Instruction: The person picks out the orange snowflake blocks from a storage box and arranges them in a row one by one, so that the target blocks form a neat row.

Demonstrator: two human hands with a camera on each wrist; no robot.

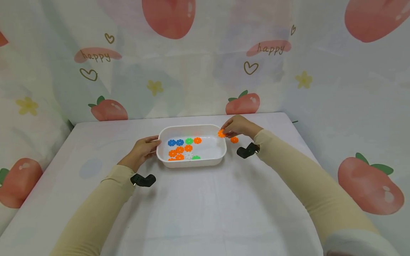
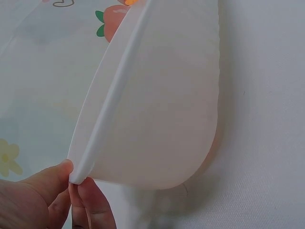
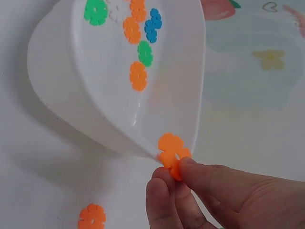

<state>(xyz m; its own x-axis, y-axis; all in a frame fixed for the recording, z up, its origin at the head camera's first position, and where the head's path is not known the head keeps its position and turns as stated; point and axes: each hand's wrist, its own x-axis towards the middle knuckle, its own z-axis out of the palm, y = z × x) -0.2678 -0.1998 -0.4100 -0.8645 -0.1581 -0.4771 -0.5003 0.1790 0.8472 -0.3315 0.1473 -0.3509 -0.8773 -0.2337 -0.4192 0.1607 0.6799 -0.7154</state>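
A white plastic tub [image 1: 192,164] sits on the table, with several flat snowflake-shaped plastic pieces lying in it: orange, blue, green and white. At its left end my left hand [image 1: 142,151] pinches the rim between thumb and fingers; the left wrist view shows the tub's outer wall [image 2: 162,105] close by. My right hand [image 1: 238,126] pinches an orange snowflake piece [image 3: 170,149] between thumb and fingertips, right at the tub's right rim. Another orange snowflake piece [image 3: 92,217] lies on the table outside the tub, below the right hand.
A white cloth covers the table [image 1: 192,209]. Behind it and at both sides hangs a printed cloth [image 1: 198,71] with fruit, hearts and flowers. Each sleeve carries a black wrist camera mount [image 1: 143,180] at the cuff.
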